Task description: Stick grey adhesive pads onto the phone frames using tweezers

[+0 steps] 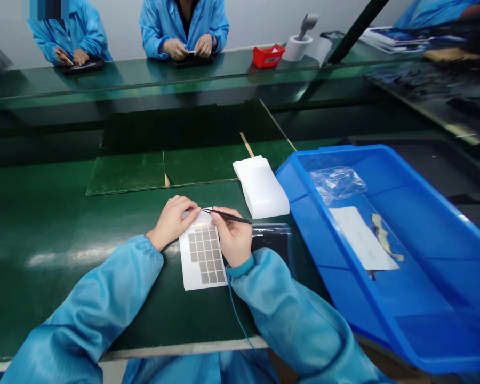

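Green-matted workbench (40,213) with a blue plastic tray (344,156) to the right and two blue-coated co-workers (184,21) at a far bench.

On the bench near the person, a white sheet (196,272) printed with a grid of grey squares lies between the hands, just left of a black pouch (274,242) and near a stack of white pads (260,186). The left hand (171,222) rests at the sheet's far left corner, fingers curled and close together, their tips on or just above the paper. The right hand (232,237) pinches fine black tweezers (228,215) between thumb and forefinger, the tips reaching across the sheet's far edge toward the left fingers (192,209).
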Action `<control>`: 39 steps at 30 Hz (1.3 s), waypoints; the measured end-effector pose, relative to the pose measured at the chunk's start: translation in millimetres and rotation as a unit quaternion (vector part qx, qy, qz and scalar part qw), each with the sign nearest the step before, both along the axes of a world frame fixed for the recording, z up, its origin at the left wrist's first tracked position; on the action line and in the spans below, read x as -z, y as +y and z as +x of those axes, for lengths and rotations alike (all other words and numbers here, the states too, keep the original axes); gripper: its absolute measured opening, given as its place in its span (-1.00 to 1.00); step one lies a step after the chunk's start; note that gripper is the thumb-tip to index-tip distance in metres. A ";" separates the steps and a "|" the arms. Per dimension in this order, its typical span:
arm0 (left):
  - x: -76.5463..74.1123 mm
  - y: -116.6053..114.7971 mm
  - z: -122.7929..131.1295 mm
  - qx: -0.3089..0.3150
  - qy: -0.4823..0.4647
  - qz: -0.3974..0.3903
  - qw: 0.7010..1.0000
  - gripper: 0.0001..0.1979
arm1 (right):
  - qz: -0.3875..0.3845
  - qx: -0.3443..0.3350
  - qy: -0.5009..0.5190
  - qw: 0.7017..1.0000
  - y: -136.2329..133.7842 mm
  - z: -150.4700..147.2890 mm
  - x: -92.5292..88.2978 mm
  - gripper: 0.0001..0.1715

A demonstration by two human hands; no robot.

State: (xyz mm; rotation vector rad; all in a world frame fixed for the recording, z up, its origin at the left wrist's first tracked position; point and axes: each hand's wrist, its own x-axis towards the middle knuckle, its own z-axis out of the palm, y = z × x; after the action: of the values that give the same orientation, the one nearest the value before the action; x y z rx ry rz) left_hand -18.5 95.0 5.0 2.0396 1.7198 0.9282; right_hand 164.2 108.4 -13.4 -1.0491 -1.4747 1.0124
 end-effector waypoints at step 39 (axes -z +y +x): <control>0.5 0.2 -0.1 0.001 0.003 -0.007 1.000 -0.80 | 0.001 0.004 -0.011 1.000 0.9 0.7 0.8 -0.76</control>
State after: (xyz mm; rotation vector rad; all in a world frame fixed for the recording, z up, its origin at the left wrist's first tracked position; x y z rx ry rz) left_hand -18.6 95.2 4.5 2.0371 1.7215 0.9090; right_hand 164.9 109.2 -14.2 -1.0670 -1.4885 0.9957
